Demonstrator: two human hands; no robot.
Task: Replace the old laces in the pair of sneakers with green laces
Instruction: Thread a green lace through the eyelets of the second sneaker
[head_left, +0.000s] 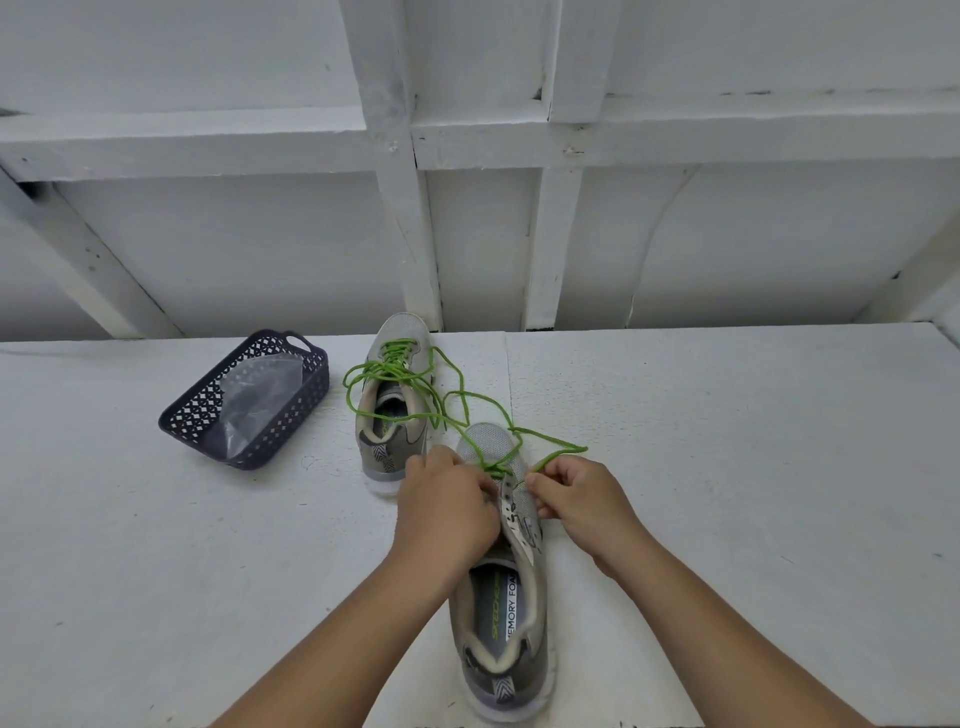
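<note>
Threading the near sneaker (511, 597) on the white table (727, 467) at its lowest eyelets, the right hand (582, 499) pinches the green lace (550, 441) while the left hand (447, 504) grips the shoe's eyelet flap, so crossing to the next eyelet likely follows, the far sneaker (397, 395) already laced

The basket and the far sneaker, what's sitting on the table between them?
Nothing: in the head view the white table is bare between the dark basket and the far sneaker; only its green lace loops out toward the basket.
</note>
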